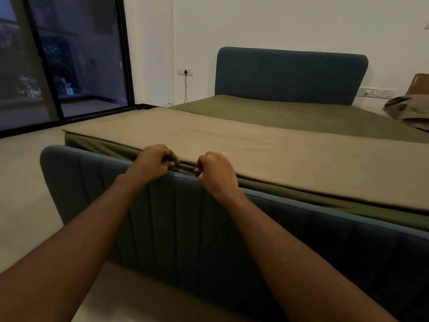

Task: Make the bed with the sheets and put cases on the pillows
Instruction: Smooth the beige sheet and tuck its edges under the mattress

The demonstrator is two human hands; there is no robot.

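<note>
Tan flat cloth sheet (232, 140): hem lies just above the blue padded footboard (162, 217).
Left hand (154, 160): fingers (168, 156) pinch the hem, likely to pull it taut.
Right hand (217, 171): fingers pinch it too.

blue bed (185, 219), green sheet (313, 117), tan sheet (232, 145) over it

Two hands: one left hand (154, 162) and one right hand (217, 171). Two sheets: one green sheet (301, 117) and one tan sheet (232, 147). Two blue upholstered boards: one headboard (290, 75) and one footboard (185, 217). Two wall plates: left socket plate (185, 72) and right socket plate (376, 92). One black cable (185, 89). Two glass panes: left pane (23, 66) and right pane (88, 54). One cloth heap (411, 108).
</note>
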